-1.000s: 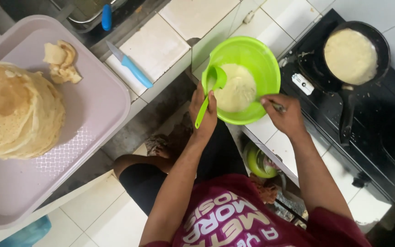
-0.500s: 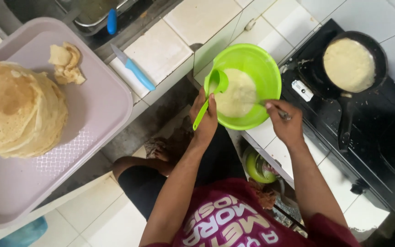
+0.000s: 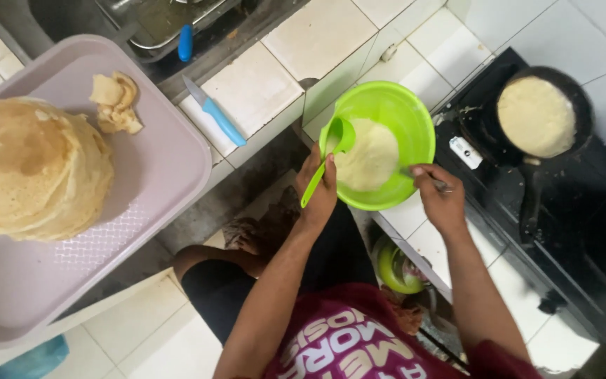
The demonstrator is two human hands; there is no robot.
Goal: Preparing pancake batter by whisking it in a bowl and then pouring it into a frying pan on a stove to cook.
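bright, even light | soft shadows | sharp centre | slight wide-angle stretch at edges

**Plastic, tile and batter**

The green bowl (image 3: 387, 116) and its ladle (image 3: 331, 151) look like smooth, glossy plastic. The pale batter (image 3: 369, 158) is thick and matt. The lilac tray (image 3: 163, 175) is satin plastic with a textured patch. White counter tiles (image 3: 317, 31) shine, glazed. The frying pan (image 3: 583, 98) is matt black.

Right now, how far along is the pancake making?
Done: a tall stack of pancakes sits on the pink tray. In hand: one pancake is in the black pan; the left hand holds a green ladle, and the right hand works a utensil in the green bowl. Left: the batter in that bowl.
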